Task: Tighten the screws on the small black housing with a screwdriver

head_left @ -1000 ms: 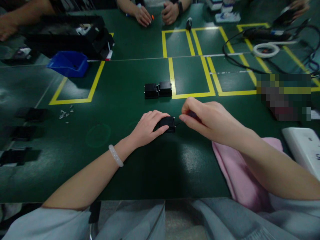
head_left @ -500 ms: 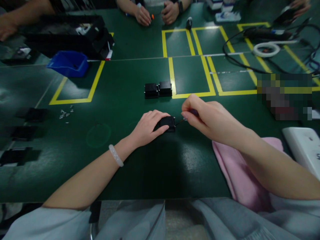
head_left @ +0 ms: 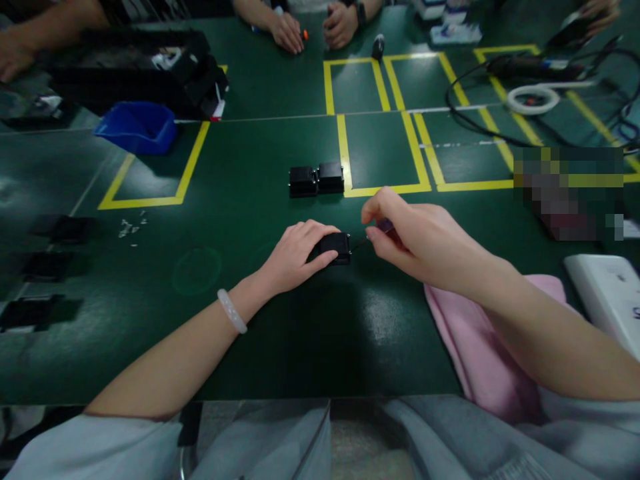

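My left hand [head_left: 303, 257] grips a small black box-shaped part [head_left: 337, 247] against the green table, thumb along its near side and fingers over the far side. My right hand [head_left: 407, 230] is closed on a screwdriver [head_left: 386, 225], its handle mostly hidden in the palm. The thin shaft points left, and its tip meets the right side of the black part, where small metal screws show. Beyond my hands, two similar black parts [head_left: 316, 180] stand side by side.
Loose screws [head_left: 131, 227] lie to the left, with several dark parts [head_left: 43, 267] farther left. A blue bin [head_left: 137, 127] stands before a long black housing [head_left: 135, 73]. Pink cloth [head_left: 485, 340] and a white power strip [head_left: 607, 297] are at right. A co-worker's hands [head_left: 313, 30] rest opposite.
My right thumb and fingers have shifted slightly around the screwdriver handle, with the thumb and index finger a little farther apart. My left hand and the black part have stayed put.
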Tool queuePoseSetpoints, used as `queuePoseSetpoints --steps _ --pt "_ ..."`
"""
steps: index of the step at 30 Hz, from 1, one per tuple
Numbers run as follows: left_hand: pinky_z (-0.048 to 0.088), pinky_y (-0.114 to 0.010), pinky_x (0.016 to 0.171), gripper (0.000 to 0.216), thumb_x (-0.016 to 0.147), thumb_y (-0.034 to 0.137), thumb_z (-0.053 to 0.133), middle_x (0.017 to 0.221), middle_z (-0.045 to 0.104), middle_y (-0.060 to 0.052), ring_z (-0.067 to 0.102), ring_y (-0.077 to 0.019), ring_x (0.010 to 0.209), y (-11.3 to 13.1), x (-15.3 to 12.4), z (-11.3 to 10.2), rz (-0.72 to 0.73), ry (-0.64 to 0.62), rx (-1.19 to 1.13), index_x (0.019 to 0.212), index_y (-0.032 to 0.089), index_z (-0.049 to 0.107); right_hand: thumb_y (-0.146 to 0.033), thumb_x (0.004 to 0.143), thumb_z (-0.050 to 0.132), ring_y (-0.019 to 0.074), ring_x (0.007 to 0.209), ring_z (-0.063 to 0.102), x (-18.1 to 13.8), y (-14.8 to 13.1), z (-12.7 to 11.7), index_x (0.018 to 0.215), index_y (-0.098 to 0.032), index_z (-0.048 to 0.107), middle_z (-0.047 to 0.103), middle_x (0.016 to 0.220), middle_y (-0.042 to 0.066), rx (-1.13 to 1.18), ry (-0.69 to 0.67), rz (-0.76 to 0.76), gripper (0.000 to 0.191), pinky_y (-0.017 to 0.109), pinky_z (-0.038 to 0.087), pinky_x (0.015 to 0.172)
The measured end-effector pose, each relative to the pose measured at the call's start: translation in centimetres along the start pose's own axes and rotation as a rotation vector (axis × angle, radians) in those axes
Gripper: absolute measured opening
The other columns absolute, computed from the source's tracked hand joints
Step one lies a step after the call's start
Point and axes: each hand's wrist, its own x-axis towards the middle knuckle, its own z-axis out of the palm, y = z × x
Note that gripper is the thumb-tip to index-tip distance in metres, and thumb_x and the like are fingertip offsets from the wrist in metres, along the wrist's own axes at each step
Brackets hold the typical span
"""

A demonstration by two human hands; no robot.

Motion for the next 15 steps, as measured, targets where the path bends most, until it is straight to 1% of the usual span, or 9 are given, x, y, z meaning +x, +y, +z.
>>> queuePoseSetpoints --steps 1,3,5,8,11,13,15 --pt "0.038 -0.039 0.094 0.041 0.101 0.048 0.040 0.122 0.059 -0.007 0.052 -0.0245 0.110 -0.01 -0.03 0.01 -0.001 0.002 -0.001 0.129 0.021 0.051 -0.027 0.094 0.043 0.0115 0.059 0.051 0.02 -0.01 0.00 0.099 -0.019 0.048 0.055 0.070 -0.002 -0.004 -0.004 -0.001 0.011 0.025 0.030 0.057" --pt "0.038 -0.039 0.094 0.041 0.101 0.049 0.039 0.122 0.059 -0.007 0.053 -0.0244 0.109 -0.01 -0.08 0.02 -0.002 0.005 -0.005 0.129 0.021 0.051 -0.035 0.095 0.043 0.0113 0.056 0.048 0.05 -0.01 -0.01 0.092 -0.020 0.049 0.051 0.065 -0.003 -0.016 -0.029 0.008 0.017 0.025 0.029 0.056" --pt "0.038 -0.039 0.094 0.041 0.101 0.048 0.040 0.122 0.059 -0.007 0.052 -0.0244 0.109 0.00 -0.11 0.01 -0.005 0.004 -0.008 0.129 0.021 0.051 -0.033 0.096 0.042 0.0113 0.056 0.049 0.06 0.00 -0.01 0.093 -0.019 0.049 0.051 0.065 -0.003 -0.018 -0.034 0.008 0.015 0.025 0.029 0.056" --pt "0.038 -0.039 0.094 0.040 0.101 0.048 0.040 0.123 0.058 -0.006 0.052 -0.0243 0.110 0.03 -0.13 -0.01 -0.005 0.001 -0.003 0.129 0.022 0.051 -0.025 0.094 0.043 0.0110 0.059 0.051 0.02 0.03 0.00 0.102 -0.018 0.048 0.055 0.072 -0.002 0.013 -0.016 -0.008 0.012 0.024 0.030 0.056" --pt "0.038 -0.039 0.093 0.040 0.101 0.048 0.040 0.121 0.059 -0.006 0.053 -0.0241 0.108 0.02 -0.11 0.00 -0.005 0.008 -0.006 0.128 0.021 0.051 -0.030 0.095 0.043 0.0108 0.058 0.050 0.03 0.02 0.00 0.097 -0.019 0.049 0.053 0.069 -0.003 0.017 -0.031 -0.005 0.012 0.024 0.029 0.056" --pt "0.038 -0.038 0.092 0.040 0.101 0.048 0.040 0.121 0.059 -0.006 0.053 -0.0240 0.107 0.01 -0.09 0.03 -0.009 0.009 -0.008 0.128 0.021 0.051 -0.034 0.096 0.043 0.0108 0.056 0.048 0.05 0.01 0.02 0.091 -0.020 0.049 0.051 0.065 -0.003 0.002 -0.039 0.008 0.017 0.024 0.029 0.056" --pt "0.038 -0.039 0.092 0.040 0.101 0.049 0.040 0.122 0.059 -0.007 0.053 -0.0243 0.108 -0.01 -0.06 0.07 -0.012 0.006 -0.001 0.128 0.022 0.051 -0.032 0.096 0.042 0.0109 0.057 0.049 0.05 0.01 0.06 0.094 -0.020 0.049 0.052 0.067 -0.003 0.001 -0.028 0.013 0.014 0.024 0.029 0.056"
